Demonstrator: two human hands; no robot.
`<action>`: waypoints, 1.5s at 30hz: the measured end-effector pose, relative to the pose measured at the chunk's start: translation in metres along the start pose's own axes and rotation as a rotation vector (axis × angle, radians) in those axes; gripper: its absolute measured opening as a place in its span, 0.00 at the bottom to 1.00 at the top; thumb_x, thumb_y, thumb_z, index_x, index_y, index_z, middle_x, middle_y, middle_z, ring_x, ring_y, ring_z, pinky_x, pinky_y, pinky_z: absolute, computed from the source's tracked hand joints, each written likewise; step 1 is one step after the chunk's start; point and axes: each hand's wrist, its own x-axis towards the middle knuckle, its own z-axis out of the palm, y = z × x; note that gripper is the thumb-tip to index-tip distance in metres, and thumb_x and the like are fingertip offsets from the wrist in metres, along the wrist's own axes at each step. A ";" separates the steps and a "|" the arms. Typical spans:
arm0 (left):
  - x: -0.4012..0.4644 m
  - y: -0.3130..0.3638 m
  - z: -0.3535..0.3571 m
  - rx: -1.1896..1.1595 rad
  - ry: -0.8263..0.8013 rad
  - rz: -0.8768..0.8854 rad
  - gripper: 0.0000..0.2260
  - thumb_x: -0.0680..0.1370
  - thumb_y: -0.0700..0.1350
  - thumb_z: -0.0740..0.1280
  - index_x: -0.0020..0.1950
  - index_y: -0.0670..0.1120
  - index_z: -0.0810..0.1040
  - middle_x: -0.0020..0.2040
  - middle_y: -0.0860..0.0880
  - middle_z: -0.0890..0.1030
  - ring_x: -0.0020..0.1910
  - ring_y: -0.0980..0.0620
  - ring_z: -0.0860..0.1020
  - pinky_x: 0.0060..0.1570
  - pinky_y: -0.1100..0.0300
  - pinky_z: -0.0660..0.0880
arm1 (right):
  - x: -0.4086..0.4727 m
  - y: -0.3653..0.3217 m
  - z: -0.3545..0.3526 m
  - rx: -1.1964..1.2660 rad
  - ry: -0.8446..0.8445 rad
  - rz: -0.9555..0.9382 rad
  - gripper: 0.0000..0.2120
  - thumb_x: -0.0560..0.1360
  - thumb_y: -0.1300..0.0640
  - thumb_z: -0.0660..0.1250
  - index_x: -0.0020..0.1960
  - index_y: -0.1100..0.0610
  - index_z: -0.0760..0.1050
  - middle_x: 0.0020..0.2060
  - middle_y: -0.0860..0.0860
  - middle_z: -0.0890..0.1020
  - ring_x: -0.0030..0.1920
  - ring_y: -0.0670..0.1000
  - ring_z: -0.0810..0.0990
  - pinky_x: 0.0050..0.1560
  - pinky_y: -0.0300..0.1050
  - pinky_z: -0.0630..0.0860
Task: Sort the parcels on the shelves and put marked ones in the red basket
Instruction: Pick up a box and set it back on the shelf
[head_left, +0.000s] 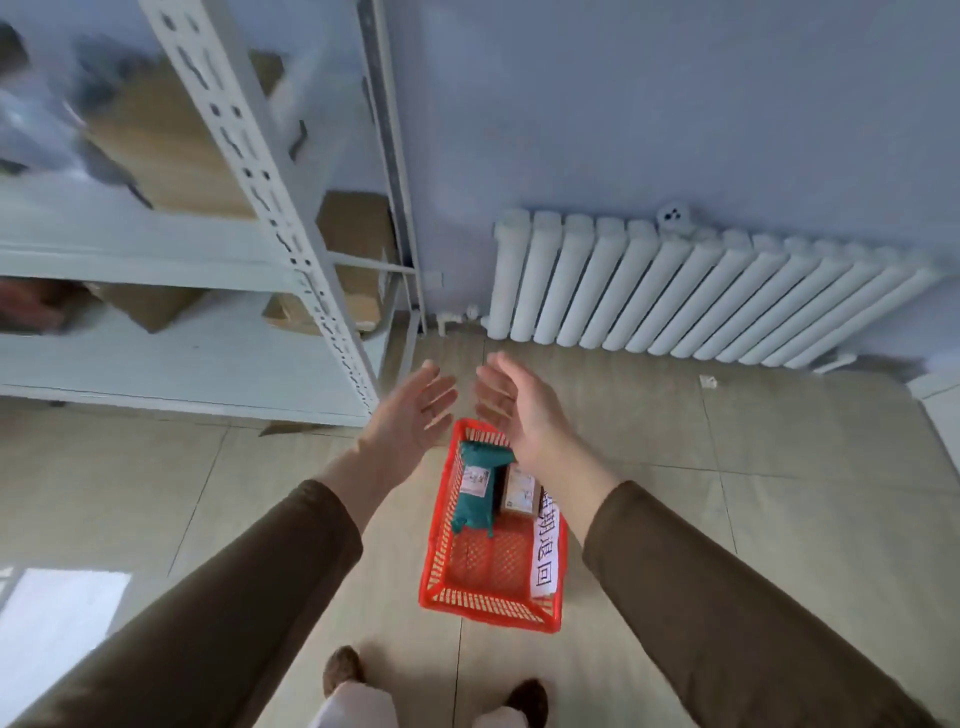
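So the red basket (488, 597) sits on the floor right below both sets of fingers, long axis running away from the person toward the wall. Inside, at the end under the fingertips, there's a green parcel (475, 486) and a small brown box (521, 492) side by side. Left hand (410, 415) and right hand (519, 410) both hang over that far end, palms facing each other, fingers straight and loosely spread, holding nothing. Next parcels are up and to the left of the fingers on the white shelves (218, 270), so the left hand looks closer.
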 end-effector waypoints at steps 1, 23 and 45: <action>-0.020 0.025 -0.002 0.021 -0.029 0.044 0.18 0.85 0.52 0.63 0.74 0.47 0.73 0.72 0.46 0.79 0.70 0.46 0.77 0.66 0.52 0.73 | -0.018 -0.017 0.018 -0.051 -0.029 -0.041 0.16 0.81 0.50 0.70 0.65 0.57 0.79 0.59 0.53 0.86 0.52 0.53 0.85 0.48 0.48 0.80; -0.303 0.480 -0.188 0.420 -0.282 0.853 0.16 0.83 0.48 0.67 0.71 0.49 0.78 0.72 0.48 0.80 0.73 0.50 0.76 0.77 0.49 0.68 | -0.279 -0.151 0.450 -0.551 -0.302 -1.019 0.23 0.83 0.44 0.64 0.76 0.46 0.70 0.74 0.42 0.74 0.72 0.40 0.72 0.78 0.52 0.66; -0.129 0.725 -0.100 0.587 -0.217 0.621 0.37 0.77 0.68 0.69 0.79 0.49 0.68 0.77 0.48 0.71 0.74 0.44 0.71 0.78 0.46 0.64 | -0.158 -0.328 0.599 -0.336 0.056 -0.707 0.26 0.82 0.34 0.60 0.74 0.48 0.68 0.68 0.49 0.76 0.66 0.52 0.75 0.68 0.53 0.68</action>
